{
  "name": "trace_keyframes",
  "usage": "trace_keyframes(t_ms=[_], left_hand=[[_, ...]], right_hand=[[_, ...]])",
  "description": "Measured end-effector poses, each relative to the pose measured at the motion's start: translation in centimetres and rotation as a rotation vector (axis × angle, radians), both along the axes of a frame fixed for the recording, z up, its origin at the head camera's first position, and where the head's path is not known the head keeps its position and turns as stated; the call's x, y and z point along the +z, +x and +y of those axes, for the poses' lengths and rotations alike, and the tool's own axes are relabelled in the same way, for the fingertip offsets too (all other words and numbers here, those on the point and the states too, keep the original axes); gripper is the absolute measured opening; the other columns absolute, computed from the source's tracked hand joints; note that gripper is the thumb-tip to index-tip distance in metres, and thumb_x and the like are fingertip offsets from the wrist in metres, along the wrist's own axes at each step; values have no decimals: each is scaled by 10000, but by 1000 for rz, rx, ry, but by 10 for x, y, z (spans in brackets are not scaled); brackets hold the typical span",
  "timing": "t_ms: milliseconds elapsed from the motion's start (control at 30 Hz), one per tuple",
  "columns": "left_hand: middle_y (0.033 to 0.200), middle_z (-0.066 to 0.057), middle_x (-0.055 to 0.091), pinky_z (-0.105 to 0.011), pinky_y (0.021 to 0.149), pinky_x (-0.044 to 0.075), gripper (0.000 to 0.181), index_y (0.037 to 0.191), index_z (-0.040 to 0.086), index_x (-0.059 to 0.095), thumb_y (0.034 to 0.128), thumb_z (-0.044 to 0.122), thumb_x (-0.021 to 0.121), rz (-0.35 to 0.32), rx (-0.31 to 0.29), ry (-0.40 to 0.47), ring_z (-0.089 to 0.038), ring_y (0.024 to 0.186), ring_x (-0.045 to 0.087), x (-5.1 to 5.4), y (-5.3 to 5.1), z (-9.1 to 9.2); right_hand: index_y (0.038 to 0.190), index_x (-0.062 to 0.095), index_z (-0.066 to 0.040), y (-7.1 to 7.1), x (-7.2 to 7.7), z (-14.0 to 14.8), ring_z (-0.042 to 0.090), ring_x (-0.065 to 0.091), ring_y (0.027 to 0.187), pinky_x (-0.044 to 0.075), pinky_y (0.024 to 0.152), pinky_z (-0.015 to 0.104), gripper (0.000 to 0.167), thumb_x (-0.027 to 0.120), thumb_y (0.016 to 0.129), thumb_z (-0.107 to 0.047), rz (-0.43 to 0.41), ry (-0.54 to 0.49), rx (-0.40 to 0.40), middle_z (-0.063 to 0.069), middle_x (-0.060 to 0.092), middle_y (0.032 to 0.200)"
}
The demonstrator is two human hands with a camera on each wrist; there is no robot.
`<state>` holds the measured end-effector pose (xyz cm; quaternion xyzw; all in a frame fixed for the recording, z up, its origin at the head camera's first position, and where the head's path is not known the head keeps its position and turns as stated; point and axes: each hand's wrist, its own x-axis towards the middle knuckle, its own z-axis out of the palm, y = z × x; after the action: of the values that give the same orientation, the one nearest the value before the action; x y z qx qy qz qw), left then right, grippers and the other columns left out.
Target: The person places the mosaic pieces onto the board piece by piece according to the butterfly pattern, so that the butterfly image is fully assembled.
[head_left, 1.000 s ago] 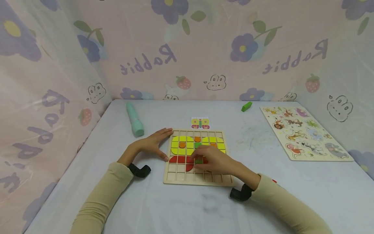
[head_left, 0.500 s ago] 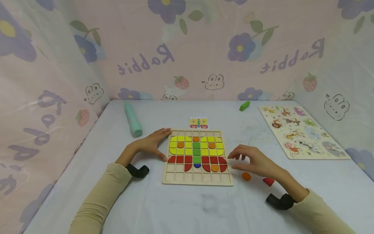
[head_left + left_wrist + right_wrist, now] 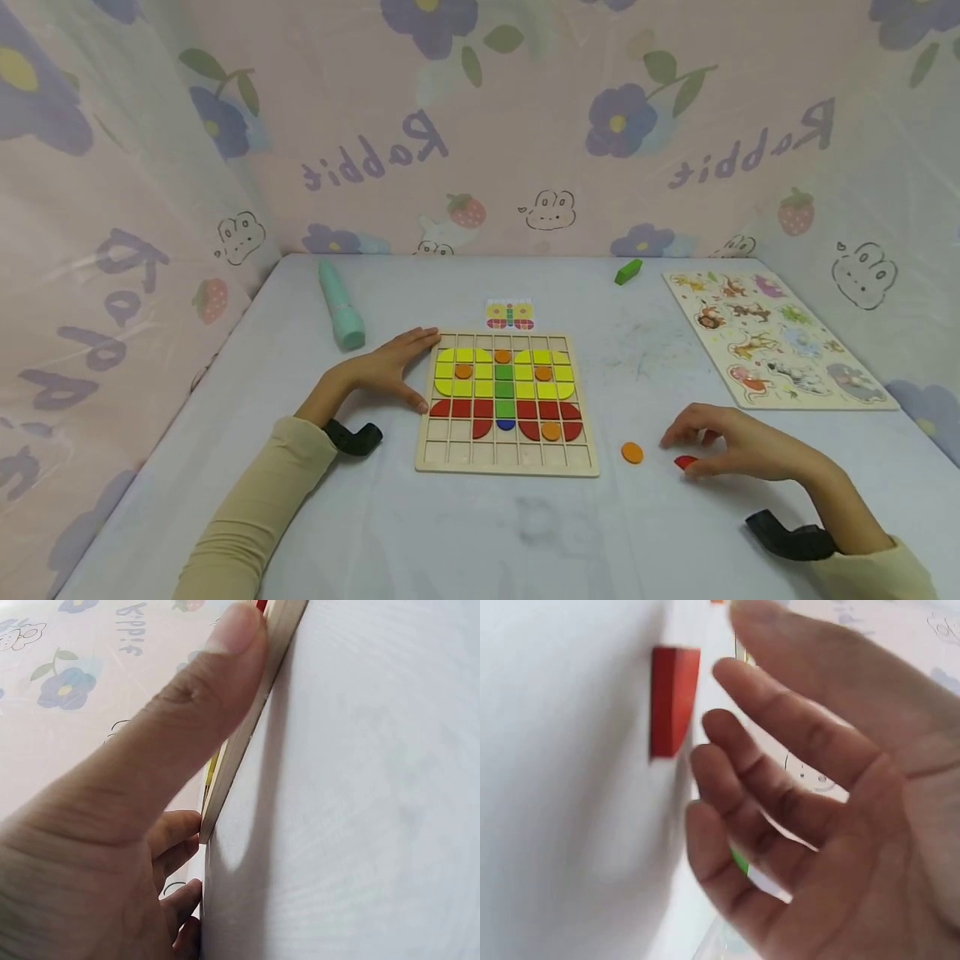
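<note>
A wooden grid board [image 3: 461, 457] lies mid-table, bearing a butterfly pattern of yellow, red, green, orange and blue pieces. At its left edge rests my left hand [image 3: 382, 372], thumb and fingers spread; the left wrist view shows the thumb [image 3: 180, 712] against the board's side. Right of the board, my right hand [image 3: 742, 442] hovers over a red quarter-round piece [image 3: 684, 462], partly covered in the head view. In the right wrist view its fingers are loosely bent and apart from the red piece [image 3: 673, 701]. An orange disc [image 3: 632, 452] lies between board and right hand.
Behind the board lies a small butterfly picture card [image 3: 510, 315]. A mint-green cylindrical object [image 3: 342, 308] lies at back left, a green block [image 3: 628, 272] at back right. An animal puzzle board [image 3: 780, 342] occupies the right side. Patterned curtains surround the table.
My right hand has left the board and moved right, to the red piece. A red piece now fills a cell beside the blue one, uncovered by the hand. The left hand stays put.
</note>
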<state>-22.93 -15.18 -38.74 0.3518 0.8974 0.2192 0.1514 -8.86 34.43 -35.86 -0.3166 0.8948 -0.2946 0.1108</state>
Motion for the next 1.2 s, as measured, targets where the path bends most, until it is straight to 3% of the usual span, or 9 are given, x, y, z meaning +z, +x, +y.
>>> trace_keyframes(t_ms=[200, 333, 633, 767, 867, 1000, 1100, 1200], left_hand=[[1562, -84, 117, -518, 1132, 87, 1116, 1493, 87, 188, 653, 496, 799, -4, 6, -6, -310, 1430, 23, 0, 0, 0], [1564, -78, 114, -511, 1135, 82, 1116, 1494, 93, 186, 654, 498, 799, -7, 7, -9, -303, 1431, 18, -1, 0, 0], [1561, -83, 119, -516, 1133, 80, 1119, 1493, 89, 188, 650, 495, 802, -10, 5, 0, -310, 1430, 20, 1, 0, 0], [1565, -71, 109, -512, 1134, 80, 1123, 1496, 100, 179, 652, 509, 796, -13, 17, -15, -299, 1432, 17, 0, 1, 1], [1566, -69, 106, -513, 1135, 78, 1124, 1497, 103, 179, 651, 509, 797, -18, 21, -19, -298, 1432, 13, 0, 1, 1], [1565, -75, 105, -519, 1133, 76, 1123, 1496, 97, 181, 651, 505, 797, -24, 18, -15, -305, 1431, 11, 1, 2, 1], [1565, -76, 105, -516, 1134, 76, 1122, 1496, 95, 180, 653, 509, 795, -20, 12, -15, -305, 1431, 11, 1, 1, 1], [1563, -85, 114, -520, 1132, 79, 1117, 1493, 88, 186, 654, 501, 797, -13, 7, -6, -312, 1430, 18, 2, 1, 0]], right_hand=[[1058, 612, -163, 3, -4, 12, 104, 528, 802, 461, 653, 223, 301, 745, 789, -183, -70, -40, 51, -43, 608, 955], [998, 602, -170, -2, -9, 8, 100, 528, 728, 455, 591, 214, 239, 737, 800, -168, -39, -44, 51, -65, 591, 862], [875, 562, -180, -10, -12, -15, 0, 451, 602, 399, 522, 173, 250, 734, 793, -343, 84, 77, -112, -132, 471, 664], [926, 572, -159, -10, -11, -19, 23, 456, 662, 408, 561, 183, 334, 755, 758, -384, 130, 106, -147, -103, 502, 750], [1059, 578, -141, -9, -12, -16, 61, 469, 764, 427, 625, 206, 381, 760, 772, -313, 120, 52, -88, -55, 522, 913], [1160, 570, -159, -8, -11, -12, 86, 463, 872, 425, 680, 233, 354, 701, 833, -130, 30, -40, 57, -1, 507, 1071], [1118, 591, -173, -10, -12, -10, 88, 475, 867, 436, 676, 229, 309, 670, 843, -54, 33, -65, 112, -13, 538, 1062], [1054, 598, -174, -12, -14, -9, 69, 506, 802, 457, 642, 212, 253, 686, 838, -74, 78, -62, 90, -58, 578, 959]])
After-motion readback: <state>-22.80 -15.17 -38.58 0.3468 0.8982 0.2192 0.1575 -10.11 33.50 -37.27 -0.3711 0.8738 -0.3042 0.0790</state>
